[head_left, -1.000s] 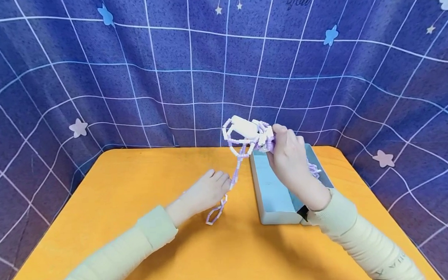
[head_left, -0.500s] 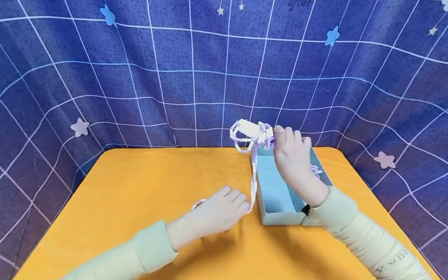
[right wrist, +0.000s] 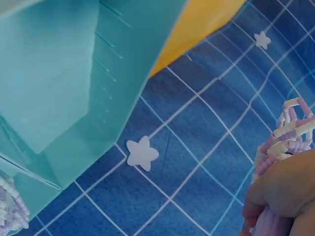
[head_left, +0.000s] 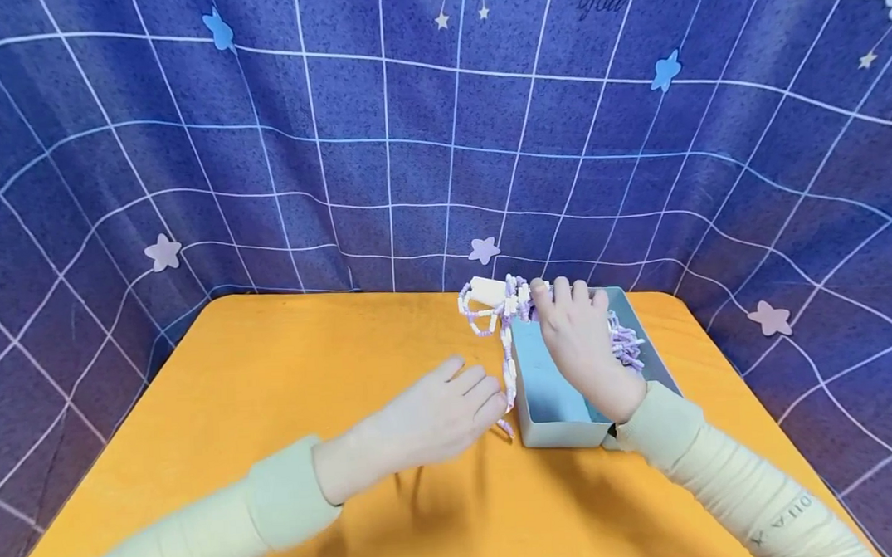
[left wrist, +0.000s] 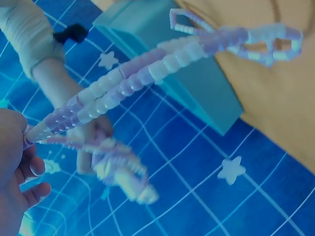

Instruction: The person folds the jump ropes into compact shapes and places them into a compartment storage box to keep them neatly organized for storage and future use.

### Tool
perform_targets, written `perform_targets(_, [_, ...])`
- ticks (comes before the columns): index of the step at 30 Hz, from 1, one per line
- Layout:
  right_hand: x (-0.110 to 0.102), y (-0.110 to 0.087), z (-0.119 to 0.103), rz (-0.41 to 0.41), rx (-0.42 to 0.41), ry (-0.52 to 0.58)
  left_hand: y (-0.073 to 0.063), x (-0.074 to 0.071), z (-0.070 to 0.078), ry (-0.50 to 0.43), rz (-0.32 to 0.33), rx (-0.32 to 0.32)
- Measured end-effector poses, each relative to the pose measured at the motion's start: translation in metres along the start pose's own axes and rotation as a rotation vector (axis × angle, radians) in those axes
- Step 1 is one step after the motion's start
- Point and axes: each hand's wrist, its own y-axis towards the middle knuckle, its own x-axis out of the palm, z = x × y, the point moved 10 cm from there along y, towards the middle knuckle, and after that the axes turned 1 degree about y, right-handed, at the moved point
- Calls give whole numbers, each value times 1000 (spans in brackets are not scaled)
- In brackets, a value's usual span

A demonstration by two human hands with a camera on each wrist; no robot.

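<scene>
A lilac-and-white beaded jump rope (head_left: 507,351) hangs bundled in the air, with a white block-shaped piece (head_left: 487,291) at its left side. My right hand (head_left: 579,331) grips the bundle above the box; in the right wrist view its fingers (right wrist: 280,191) curl round a smooth lilac part. My left hand (head_left: 433,412) is lower, left of the box, and pinches the hanging beaded strands. From that pinch, the doubled strands (left wrist: 147,73) stretch across the left wrist view and finish in loose loops. Its palm side is hidden in the head view.
Beneath my right hand, a light-blue divided box (head_left: 565,434) stands on the orange table (head_left: 307,343). In its right compartment lies another lilac-and-white beaded bundle (head_left: 626,343). A blue gridded curtain (head_left: 351,150) with stars closes off the back and sides.
My right hand has lowered a little with the jump rope. My left hand has moved right and nearer to me, and the strands between the hands now hang straighter beside the box.
</scene>
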Motion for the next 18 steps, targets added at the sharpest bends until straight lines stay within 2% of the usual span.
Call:
perform_targets(4, [-2,-6,-10,46,-79,1,6,-10,-13,6,27,-4])
perform_targets(8, [-1,-14,-23,63,-196,13,13,-19,-28,27,46,-17])
perform_targets(15, [11,-26,-44,-68,-385,22,22,-30,-55,61,29,-60])
perform_targets(18, [8,-31,-56,-81,-484,24,23,-29,-62,81,10,-60])
